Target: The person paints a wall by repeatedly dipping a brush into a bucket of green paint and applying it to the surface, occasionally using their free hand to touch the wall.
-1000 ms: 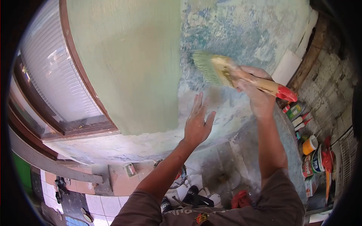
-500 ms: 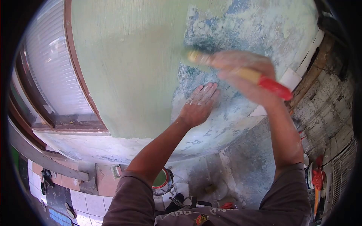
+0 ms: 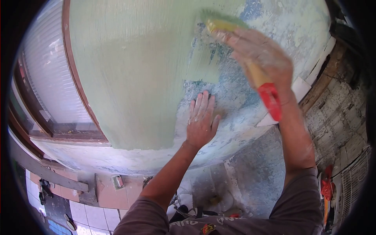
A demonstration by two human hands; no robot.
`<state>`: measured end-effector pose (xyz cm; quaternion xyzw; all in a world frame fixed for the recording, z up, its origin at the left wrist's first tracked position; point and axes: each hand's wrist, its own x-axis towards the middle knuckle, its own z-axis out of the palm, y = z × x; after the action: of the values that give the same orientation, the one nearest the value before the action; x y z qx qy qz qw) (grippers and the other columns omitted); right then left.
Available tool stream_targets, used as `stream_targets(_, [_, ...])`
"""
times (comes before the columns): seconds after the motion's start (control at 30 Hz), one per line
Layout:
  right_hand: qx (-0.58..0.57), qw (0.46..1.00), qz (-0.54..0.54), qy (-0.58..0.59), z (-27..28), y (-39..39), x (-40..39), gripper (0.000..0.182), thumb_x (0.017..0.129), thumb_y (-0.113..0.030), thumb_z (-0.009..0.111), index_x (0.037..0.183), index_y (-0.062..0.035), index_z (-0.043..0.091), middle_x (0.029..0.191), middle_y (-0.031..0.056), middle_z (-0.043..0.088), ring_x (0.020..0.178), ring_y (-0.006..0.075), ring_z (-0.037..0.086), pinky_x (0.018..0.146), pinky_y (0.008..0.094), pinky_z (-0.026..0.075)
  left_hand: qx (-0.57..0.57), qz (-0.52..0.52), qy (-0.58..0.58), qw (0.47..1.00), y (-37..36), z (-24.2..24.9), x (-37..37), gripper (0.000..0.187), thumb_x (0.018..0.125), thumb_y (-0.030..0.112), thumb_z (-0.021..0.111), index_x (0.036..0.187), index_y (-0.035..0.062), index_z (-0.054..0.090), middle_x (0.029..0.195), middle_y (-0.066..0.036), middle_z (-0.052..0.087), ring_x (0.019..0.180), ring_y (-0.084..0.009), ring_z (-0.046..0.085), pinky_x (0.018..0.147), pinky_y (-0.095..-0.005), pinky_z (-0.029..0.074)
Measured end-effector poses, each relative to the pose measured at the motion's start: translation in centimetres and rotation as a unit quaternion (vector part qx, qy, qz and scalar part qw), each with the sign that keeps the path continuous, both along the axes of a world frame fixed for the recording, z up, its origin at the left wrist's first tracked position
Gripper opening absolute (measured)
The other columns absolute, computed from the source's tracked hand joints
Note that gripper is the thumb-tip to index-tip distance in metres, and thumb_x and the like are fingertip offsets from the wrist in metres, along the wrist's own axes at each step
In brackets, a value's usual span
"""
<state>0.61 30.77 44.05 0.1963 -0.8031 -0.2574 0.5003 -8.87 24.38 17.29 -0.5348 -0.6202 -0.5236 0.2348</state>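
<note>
A: We get bright, even daylight on the wall (image 3: 137, 70), no harsh shadows.

B: Yeah, but heavy fisheye. Black corners, and the window frame (image 3: 78, 78) bows hard. The right hand (image 3: 260, 53) and brush (image 3: 219, 23) look a bit motion-blurred to us.

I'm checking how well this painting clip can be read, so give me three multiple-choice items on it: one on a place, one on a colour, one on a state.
1. Where does the left hand rest?
A. flat on the wall
B. on the window frame
C. on the brush handle

2. What colour is the end of the brush handle?
A. blue
B. red
C. black

3. What is the right hand doing?
A. hanging open
B. gripping the brush
C. pressing flat on the wall

Answers:
1 A, its palm and spread fingers lie on the wall.
2 B, the tip below the fist is red.
3 B, its fingers wrap the handle, bristles against the wall.
</note>
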Motion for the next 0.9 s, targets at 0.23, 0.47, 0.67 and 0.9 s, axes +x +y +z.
stream_targets(0.23, [-0.123,0.977,-0.021,-0.176,-7.2,-1.4,2.3,0.044,0.085,-0.012,0.076,0.129,-0.0197,0.076,0.117,0.0056,0.077,0.112,0.0252,0.073,0.097,0.0384,0.059,-0.065,0.056,-0.038,0.996,-1.3,-3.1,0.6,0.081,0.095,0.023,0.07,0.162,-0.0018,0.033,0.169,-0.033,0.024,0.157,-0.052,0.025,0.127,-0.0597,0.02])
stream_targets(0.47, [-0.147,0.971,0.021,-0.185,0.2,-0.6,0.3,0.033,0.091,-0.012,0.077,0.123,-0.0175,0.079,0.118,0.0064,0.079,0.108,0.0252,0.076,0.093,0.0348,0.06,-0.089,0.064,-0.069,0.992,-1.8,-2.5,1.1,0.082,0.097,0.025,0.069,0.164,-0.002,0.029,0.17,-0.033,0.022,0.158,-0.0514,0.02,0.128,-0.0589,0.019])
stream_targets(0.67, [0.021,0.999,0.008,0.036,5.8,-2.1,0.7,0.039,0.088,-0.008,0.078,0.125,-0.0195,0.078,0.117,0.0041,0.079,0.109,0.0238,0.075,0.095,0.0334,0.06,0.075,-0.106,-0.12,0.984,-3.9,3.3,2.6,0.087,0.102,0.028,0.066,0.167,-0.0021,0.017,0.172,-0.032,0.017,0.159,-0.0482,0.022,0.127,-0.0525,0.023])
stream_targets(0.9, [-0.001,0.999,-0.051,0.012,-0.6,-1.5,0.0,0.05,0.078,-0.008,0.077,0.127,-0.018,0.076,0.122,0.0065,0.075,0.115,0.0281,0.072,0.093,0.0374,0.061,0.206,-0.475,-0.341,0.784,-6.6,13.1,4.8,0.086,0.11,0.019,0.054,0.168,-0.0014,-0.005,0.176,-0.024,0.008,0.161,-0.035,0.022,0.128,-0.042,0.022])
